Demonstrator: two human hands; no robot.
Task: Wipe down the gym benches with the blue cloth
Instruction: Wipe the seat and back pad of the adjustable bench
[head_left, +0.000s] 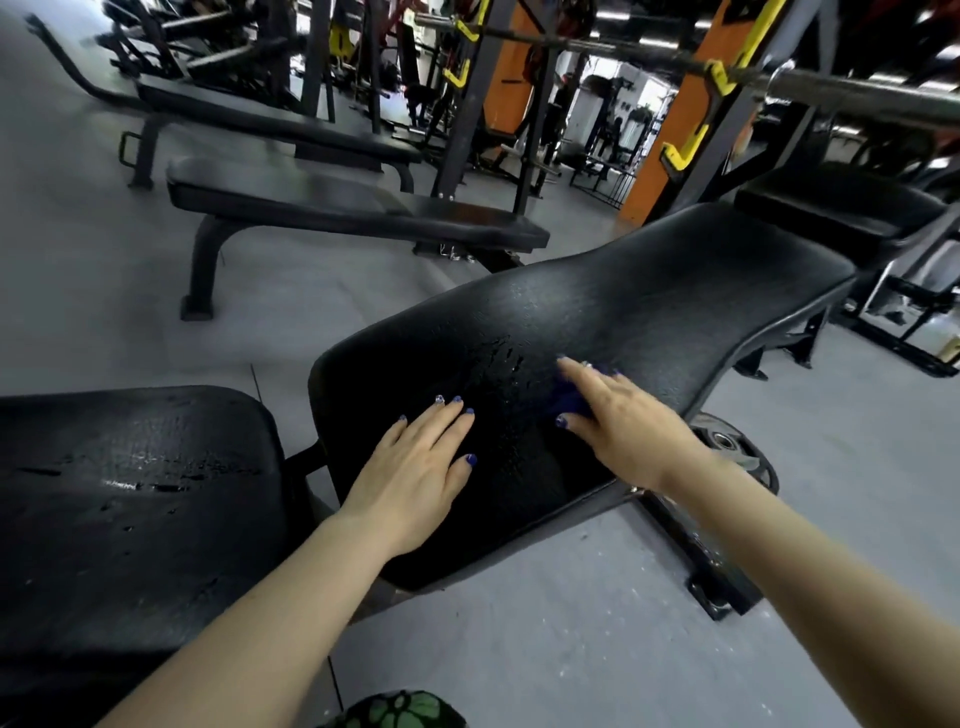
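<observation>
A long black padded bench back (649, 291) stretches from the centre toward the upper right, with wet droplets on its near part. My left hand (421, 473) rests flat on the near end of the pad, fingers straight. My right hand (618, 415) presses the blue cloth (569, 397) onto the pad a little farther along, fingers spread over it; only a small patch of cloth shows under the palm. The bench's black seat pad (130, 493) lies at lower left, its surface cracked and wet.
Another flat black bench (332, 208) stands behind, with a third one (260, 114) farther back. A barbell (857, 93) sits on an orange and yellow rack at upper right. A weight plate (737, 447) lies on the grey floor under the bench.
</observation>
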